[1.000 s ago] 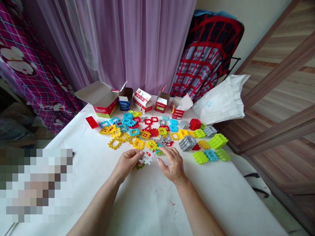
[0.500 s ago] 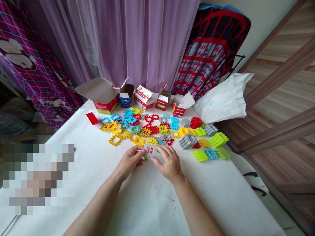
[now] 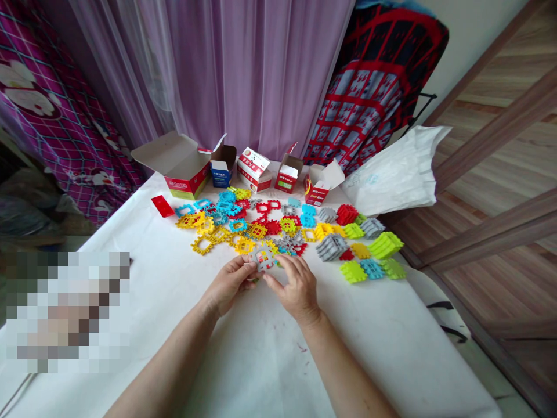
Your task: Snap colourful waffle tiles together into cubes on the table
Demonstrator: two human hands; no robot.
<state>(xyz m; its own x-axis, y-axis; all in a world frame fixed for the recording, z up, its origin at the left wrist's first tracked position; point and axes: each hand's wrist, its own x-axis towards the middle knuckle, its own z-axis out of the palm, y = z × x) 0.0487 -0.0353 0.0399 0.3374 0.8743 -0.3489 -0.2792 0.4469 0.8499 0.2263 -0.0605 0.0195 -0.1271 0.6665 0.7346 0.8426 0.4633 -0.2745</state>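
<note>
White lattice block gripped in your left hand, right hand just beside it, both together over the tabletop; stacked blocks stand to the right, many loose pieces remain ahead.

The plastic lattice block is pinched by the fingers of the left hand. The right hand is held just beside the block, its fingers curved toward it. The left forearm and right forearm are angled inward toward the block from below.
</note>
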